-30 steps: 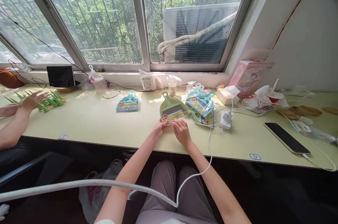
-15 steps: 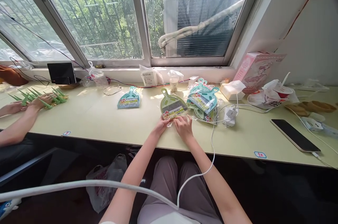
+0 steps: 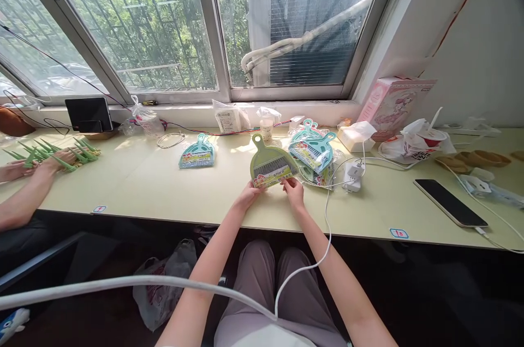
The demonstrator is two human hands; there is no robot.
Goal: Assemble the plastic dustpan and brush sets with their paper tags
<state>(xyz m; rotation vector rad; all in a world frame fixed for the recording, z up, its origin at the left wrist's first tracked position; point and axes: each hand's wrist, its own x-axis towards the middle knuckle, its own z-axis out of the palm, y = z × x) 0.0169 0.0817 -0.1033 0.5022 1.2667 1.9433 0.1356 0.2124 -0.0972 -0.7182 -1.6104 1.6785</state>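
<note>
A green dustpan with a dark-bristled brush and a printed label is held up over the table's front part, its handle pointing away from me. My left hand grips its lower left corner. At the lower right edge, my right hand pinches it between thumb and fingers. Just right of it lies a pile of packaged dustpans, blue ones on top of green. Another blue packaged dustpan rests on the table to the left.
White plug adapter and cables lie right of the pile; one cable crosses my right forearm. Further right are a phone, tissue box and pink box. At far left, a person's hands touch green spiky pieces.
My right fingers, spread over the dustpan's lower edge before, now pinch its lower right edge. The dustpan is raised slightly and faces me more. The view has shifted a little.
</note>
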